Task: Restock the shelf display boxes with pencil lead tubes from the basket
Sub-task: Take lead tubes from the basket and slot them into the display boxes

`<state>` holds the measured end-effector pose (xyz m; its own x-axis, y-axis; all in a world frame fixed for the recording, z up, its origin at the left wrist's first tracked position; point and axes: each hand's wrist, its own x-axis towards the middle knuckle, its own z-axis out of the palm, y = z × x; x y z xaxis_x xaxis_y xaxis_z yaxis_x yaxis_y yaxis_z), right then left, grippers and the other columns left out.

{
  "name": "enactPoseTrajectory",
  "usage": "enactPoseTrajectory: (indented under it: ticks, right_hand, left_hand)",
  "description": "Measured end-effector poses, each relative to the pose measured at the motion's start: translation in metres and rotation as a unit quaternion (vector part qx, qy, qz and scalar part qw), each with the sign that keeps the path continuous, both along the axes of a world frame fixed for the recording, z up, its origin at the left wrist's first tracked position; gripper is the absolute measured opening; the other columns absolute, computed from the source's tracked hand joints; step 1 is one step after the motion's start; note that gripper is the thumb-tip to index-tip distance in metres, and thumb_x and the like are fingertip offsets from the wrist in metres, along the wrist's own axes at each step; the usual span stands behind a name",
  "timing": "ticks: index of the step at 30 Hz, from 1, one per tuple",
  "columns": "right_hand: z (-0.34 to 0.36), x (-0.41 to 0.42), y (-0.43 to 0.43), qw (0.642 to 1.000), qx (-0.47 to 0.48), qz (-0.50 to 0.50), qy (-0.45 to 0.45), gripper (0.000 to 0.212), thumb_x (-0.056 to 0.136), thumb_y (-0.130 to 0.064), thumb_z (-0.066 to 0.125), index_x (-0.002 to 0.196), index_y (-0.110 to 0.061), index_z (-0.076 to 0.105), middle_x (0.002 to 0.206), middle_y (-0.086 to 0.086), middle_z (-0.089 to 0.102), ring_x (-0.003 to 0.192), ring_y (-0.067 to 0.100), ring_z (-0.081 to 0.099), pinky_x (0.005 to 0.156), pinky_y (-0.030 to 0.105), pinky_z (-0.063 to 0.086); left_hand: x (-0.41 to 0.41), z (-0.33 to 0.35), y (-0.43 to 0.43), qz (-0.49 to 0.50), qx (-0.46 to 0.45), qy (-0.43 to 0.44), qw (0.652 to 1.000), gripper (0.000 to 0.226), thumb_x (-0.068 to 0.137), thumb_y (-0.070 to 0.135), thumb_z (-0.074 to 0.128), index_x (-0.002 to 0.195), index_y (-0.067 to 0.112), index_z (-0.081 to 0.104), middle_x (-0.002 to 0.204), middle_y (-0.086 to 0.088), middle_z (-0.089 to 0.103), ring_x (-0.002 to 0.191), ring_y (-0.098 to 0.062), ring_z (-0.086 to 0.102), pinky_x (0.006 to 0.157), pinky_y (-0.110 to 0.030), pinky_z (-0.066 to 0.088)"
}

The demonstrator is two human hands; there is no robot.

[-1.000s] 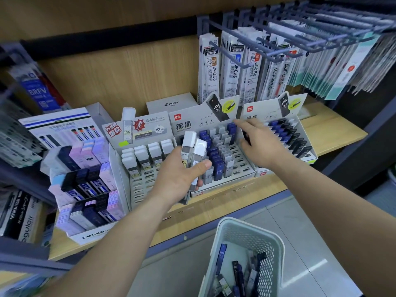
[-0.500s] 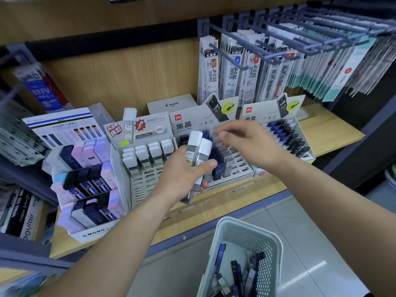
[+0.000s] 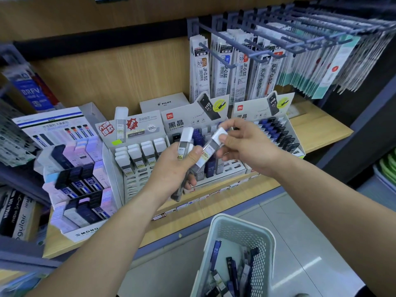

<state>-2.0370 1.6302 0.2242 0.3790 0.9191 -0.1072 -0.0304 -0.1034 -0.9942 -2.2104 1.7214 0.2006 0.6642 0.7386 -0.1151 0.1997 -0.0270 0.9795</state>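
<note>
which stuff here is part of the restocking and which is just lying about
Job: white-capped tubes in the left hand, one pinched by the right hand; white-cap display box; basket.
Lying about: hanging refill packs; Mono box; Pilot box.

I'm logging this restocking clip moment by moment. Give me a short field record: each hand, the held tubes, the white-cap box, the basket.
left hand: grips two white-capped tubes in front of the shelf boxes
right hand: pinches the white cap of the tilted tube
tube poses: one upright, the other leaning right
white-cap display box: rear rows filled, front slots empty
basket: below the shelf edge, holds dark tubes
</note>
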Motion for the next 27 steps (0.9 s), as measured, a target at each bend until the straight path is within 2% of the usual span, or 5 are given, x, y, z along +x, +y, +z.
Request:
enactPoseTrajectory:
  ticks: [4,8,11,18,27]
  right_hand:
    - [0.002,-0.002,0.003,1.000,0.022,0.001,0.022,0.012,0.099,-0.002,0.055,0.104,-0.011,0.061,0.086,0.012,0.066,0.070,0.023,0.067,0.072,0.035,0.059]
    - [0.005,-0.008,0.006,1.000,0.014,0.010,0.003,0.008,0.094,-0.016,0.066,0.097,-0.011,0.061,0.102,0.029,0.063,0.071,0.023,0.065,0.073,0.035,0.056]
    - [0.002,-0.008,0.008,0.999,0.026,0.013,-0.019,0.010,0.093,-0.010,0.068,0.102,-0.010,0.063,0.093,0.024,0.067,0.070,0.022,0.065,0.071,0.035,0.056]
    - [0.002,-0.020,0.027,0.993,0.071,-0.042,-0.088,0.010,0.091,-0.005,0.070,0.099,-0.010,0.066,0.082,0.015,0.070,0.067,0.016,0.063,0.067,0.029,0.058]
    - [-0.021,-0.080,0.080,0.925,0.070,0.009,-0.375,0.008,0.089,-0.015,0.069,0.096,-0.018,0.068,0.083,-0.004,0.072,0.071,0.007,0.064,0.072,0.022,0.053]
  left_hand:
    - [0.001,0.001,-0.001,-0.028,0.005,0.016,0.999,0.025,0.095,0.033,0.064,0.104,0.010,0.059,0.086,-0.013,0.073,0.041,-0.016,0.050,0.039,-0.024,0.041]
    - [0.000,-0.003,0.000,-0.030,0.022,0.027,0.999,0.027,0.092,0.026,0.071,0.103,0.005,0.056,0.082,-0.015,0.073,0.040,-0.017,0.048,0.039,-0.025,0.040]
    - [-0.003,-0.001,0.002,-0.034,0.026,0.022,0.999,0.019,0.094,0.026,0.068,0.099,0.011,0.057,0.070,0.002,0.072,0.040,-0.015,0.048,0.041,-0.025,0.041]
    - [-0.040,-0.002,0.023,0.011,0.062,0.083,0.995,0.024,0.092,0.034,0.070,0.103,0.018,0.056,0.083,-0.012,0.075,0.047,-0.023,0.053,0.047,-0.033,0.044]
    - [-0.126,0.002,0.049,0.081,0.049,0.095,0.991,0.013,0.100,0.021,0.059,0.106,0.010,0.054,0.078,-0.004,0.064,0.047,-0.020,0.049,0.044,-0.030,0.041]
